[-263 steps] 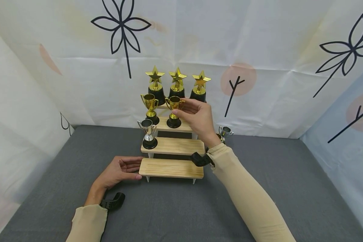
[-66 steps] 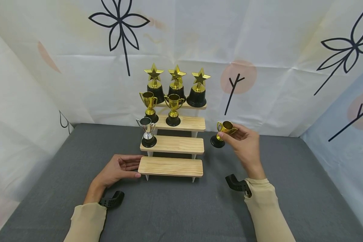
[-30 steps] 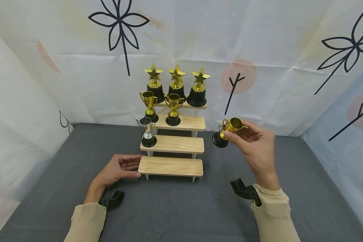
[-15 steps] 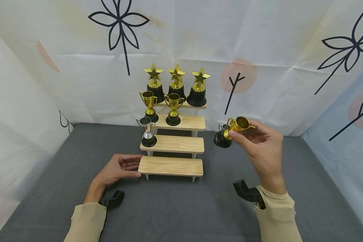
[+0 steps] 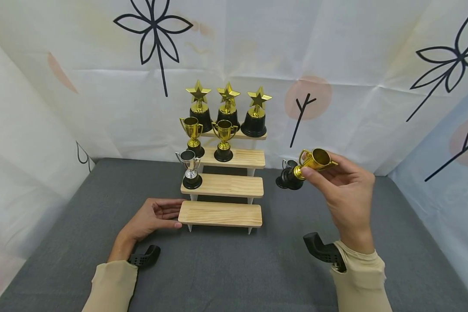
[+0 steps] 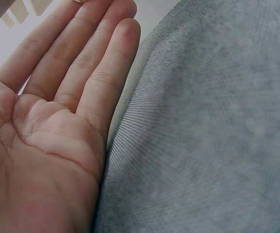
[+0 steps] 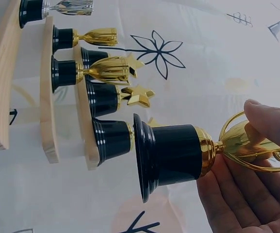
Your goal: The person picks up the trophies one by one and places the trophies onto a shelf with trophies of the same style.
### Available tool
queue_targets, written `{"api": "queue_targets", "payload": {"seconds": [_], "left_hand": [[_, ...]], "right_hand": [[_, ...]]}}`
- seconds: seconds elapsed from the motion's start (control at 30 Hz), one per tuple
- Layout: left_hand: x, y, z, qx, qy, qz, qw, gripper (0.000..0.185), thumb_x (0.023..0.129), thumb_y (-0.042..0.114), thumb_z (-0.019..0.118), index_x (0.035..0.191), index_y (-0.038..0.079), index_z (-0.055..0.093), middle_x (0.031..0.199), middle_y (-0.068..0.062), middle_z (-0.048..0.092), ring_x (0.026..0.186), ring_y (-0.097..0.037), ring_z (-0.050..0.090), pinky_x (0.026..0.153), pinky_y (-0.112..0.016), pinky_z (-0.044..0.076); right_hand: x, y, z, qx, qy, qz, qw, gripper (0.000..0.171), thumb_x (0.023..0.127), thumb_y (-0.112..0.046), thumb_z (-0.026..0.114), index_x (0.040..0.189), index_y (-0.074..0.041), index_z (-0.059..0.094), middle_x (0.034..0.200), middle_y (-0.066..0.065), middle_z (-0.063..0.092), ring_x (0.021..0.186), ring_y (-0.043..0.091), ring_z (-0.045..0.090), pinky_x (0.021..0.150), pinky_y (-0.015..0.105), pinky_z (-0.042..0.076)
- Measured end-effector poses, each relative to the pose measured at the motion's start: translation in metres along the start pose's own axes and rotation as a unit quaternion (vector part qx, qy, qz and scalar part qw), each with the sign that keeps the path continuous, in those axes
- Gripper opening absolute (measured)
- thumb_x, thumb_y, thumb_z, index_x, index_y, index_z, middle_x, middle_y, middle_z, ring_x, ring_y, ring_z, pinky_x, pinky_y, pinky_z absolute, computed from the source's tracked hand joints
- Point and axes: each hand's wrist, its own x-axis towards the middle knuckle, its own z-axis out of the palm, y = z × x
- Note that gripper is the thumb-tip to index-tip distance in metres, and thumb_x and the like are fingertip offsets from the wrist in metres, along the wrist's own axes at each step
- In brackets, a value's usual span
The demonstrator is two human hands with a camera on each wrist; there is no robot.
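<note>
From the head view, the right hand (image 5: 345, 186) pinches a gold cup trophy (image 5: 310, 167) tilted in the air, right of the wooden tiered stand (image 5: 224, 186), with a small silver cup (image 5: 286, 164) just behind its base; the left hand (image 5: 152, 219) lies flat on the grey bench (image 5: 218, 268), fingertips touching the lowest step. The left wrist view shows only that relaxed palm on the cloth. The right wrist view shows fingers (image 7: 271, 124) round the cup's stem, its black base (image 7: 166, 155) pointing toward the stand's trophies with open air between.
</note>
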Motion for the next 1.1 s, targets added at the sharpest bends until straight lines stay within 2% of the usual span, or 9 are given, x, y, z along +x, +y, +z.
{"api": "queue_targets", "payload": {"seconds": [0.4,0.77,1.1], "left_hand": [[-0.0003,0.0,0.0003,-0.002,-0.001,-0.002,1.0,0.073,0.076,-0.011,0.083,0.138,-0.022,0.046,0.136,-0.039,0.052,0.114,-0.016,0.067,0.096,-0.032,0.056],[-0.0002,0.0001,-0.0005,-0.004,-0.002,0.0,1.0,0.073,0.077,-0.01,0.083,0.138,-0.022,0.045,0.136,-0.039,0.052,0.115,-0.016,0.066,0.096,-0.032,0.056],[0.0003,0.0008,0.0004,-0.002,0.0,-0.006,1.0,0.073,0.077,-0.009,0.083,0.139,-0.021,0.046,0.137,-0.036,0.053,0.115,-0.017,0.066,0.096,-0.032,0.056]], "right_hand": [[0.0007,0.0034,0.002,0.019,0.002,-0.012,1.0,0.031,0.079,0.023,0.073,0.109,0.024,0.064,0.101,0.021,0.073,0.089,0.026,0.072,0.081,0.027,0.062],[0.0013,0.0047,0.0039,0.031,0.003,-0.006,0.999,0.028,0.081,0.021,0.072,0.108,0.025,0.064,0.101,0.024,0.073,0.093,0.027,0.073,0.083,0.028,0.061],[0.0017,0.0059,0.0043,0.004,0.004,0.015,1.0,0.029,0.083,0.018,0.073,0.11,0.022,0.066,0.103,0.02,0.074,0.094,0.026,0.073,0.083,0.029,0.061]]}}
